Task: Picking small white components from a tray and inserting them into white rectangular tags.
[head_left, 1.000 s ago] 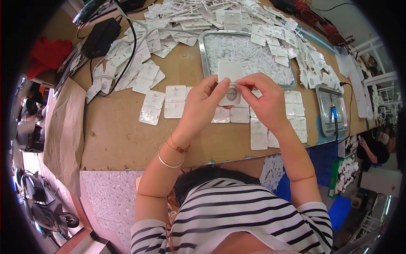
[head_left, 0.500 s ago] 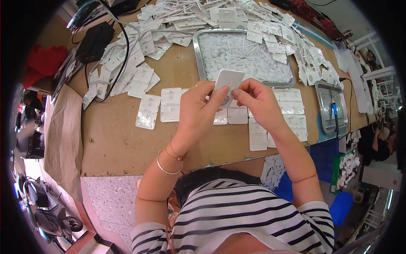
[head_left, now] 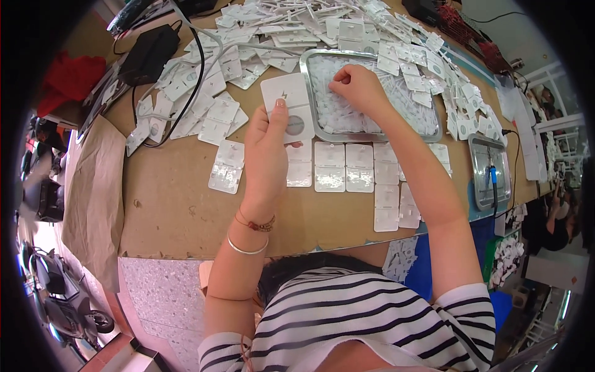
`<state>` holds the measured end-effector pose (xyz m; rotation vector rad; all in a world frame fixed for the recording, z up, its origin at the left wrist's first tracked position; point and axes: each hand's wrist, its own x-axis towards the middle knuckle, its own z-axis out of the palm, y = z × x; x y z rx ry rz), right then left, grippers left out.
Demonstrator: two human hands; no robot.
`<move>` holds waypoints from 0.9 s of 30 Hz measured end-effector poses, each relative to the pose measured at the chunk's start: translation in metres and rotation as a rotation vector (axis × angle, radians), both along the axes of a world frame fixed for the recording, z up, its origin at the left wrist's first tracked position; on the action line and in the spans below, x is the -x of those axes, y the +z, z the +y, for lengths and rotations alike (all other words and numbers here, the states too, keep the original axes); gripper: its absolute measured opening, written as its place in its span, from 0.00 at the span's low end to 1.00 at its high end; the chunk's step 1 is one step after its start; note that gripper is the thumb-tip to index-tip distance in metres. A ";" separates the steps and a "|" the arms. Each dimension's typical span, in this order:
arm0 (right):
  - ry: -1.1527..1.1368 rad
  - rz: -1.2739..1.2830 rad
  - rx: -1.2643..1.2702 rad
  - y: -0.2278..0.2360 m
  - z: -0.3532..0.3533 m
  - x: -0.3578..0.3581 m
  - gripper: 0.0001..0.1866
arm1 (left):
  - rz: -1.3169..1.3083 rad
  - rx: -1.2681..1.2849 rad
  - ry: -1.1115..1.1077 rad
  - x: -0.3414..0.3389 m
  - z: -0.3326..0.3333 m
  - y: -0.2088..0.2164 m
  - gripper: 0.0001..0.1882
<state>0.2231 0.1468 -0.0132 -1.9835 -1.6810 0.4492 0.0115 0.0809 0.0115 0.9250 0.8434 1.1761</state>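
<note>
My left hand [head_left: 265,155] grips a flat white plastic panel [head_left: 286,92] by its near edge, thumb on the face. The panel has a small lightning-shaped mark and a grey disc, and it is tilted up over the table. Over the left part of a metal tray [head_left: 353,137], my right hand [head_left: 361,92] has thumb and fingers pinched together. Whatever they hold, if anything, cannot be made out. Small white plastic pieces [head_left: 400,116] fill the tray. In front of it, similar white panels [head_left: 330,168] lie in rows, partly hidden by my right forearm.
A large heap of white panels [head_left: 273,37] spreads behind and around the tray. At the left are a black power adapter [head_left: 147,54] with cables, a red cloth [head_left: 73,80] and brown paper [head_left: 93,198]. A smaller tray [head_left: 481,197] with a blue-handled tool [head_left: 493,177] lies right.
My right hand has left the panel and moved forward over the tray. My left hand has shifted left with the panel, whose face now shows more fully.
</note>
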 end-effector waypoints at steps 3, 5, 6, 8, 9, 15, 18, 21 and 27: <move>0.002 0.064 -0.020 0.005 -0.004 -0.001 0.11 | -0.020 0.039 -0.014 0.001 -0.001 -0.001 0.14; 0.006 0.114 -0.039 0.011 -0.011 -0.002 0.11 | -0.024 0.059 -0.015 0.000 -0.001 0.001 0.14; -0.019 0.297 -0.049 0.013 -0.015 -0.004 0.11 | 0.057 0.032 -0.028 -0.001 -0.002 0.004 0.15; -0.045 0.476 -0.060 0.022 -0.026 -0.007 0.11 | 0.135 0.003 -0.044 -0.002 -0.004 0.005 0.16; -0.004 0.512 -0.082 0.030 -0.034 -0.008 0.10 | 0.176 -0.006 -0.102 -0.001 -0.004 0.002 0.19; 0.181 0.822 -0.178 0.055 -0.080 -0.001 0.11 | -0.177 0.152 -0.276 -0.004 -0.009 0.005 0.25; 0.211 0.860 -0.139 0.062 -0.103 0.011 0.09 | -0.289 0.186 -0.402 -0.008 -0.014 0.009 0.26; 0.236 0.641 -0.240 0.059 -0.114 0.021 0.05 | -0.281 0.181 -0.517 -0.010 -0.018 0.008 0.25; 0.090 0.842 -0.128 0.053 -0.116 0.033 0.05 | -0.154 0.124 -0.591 -0.011 -0.022 0.009 0.25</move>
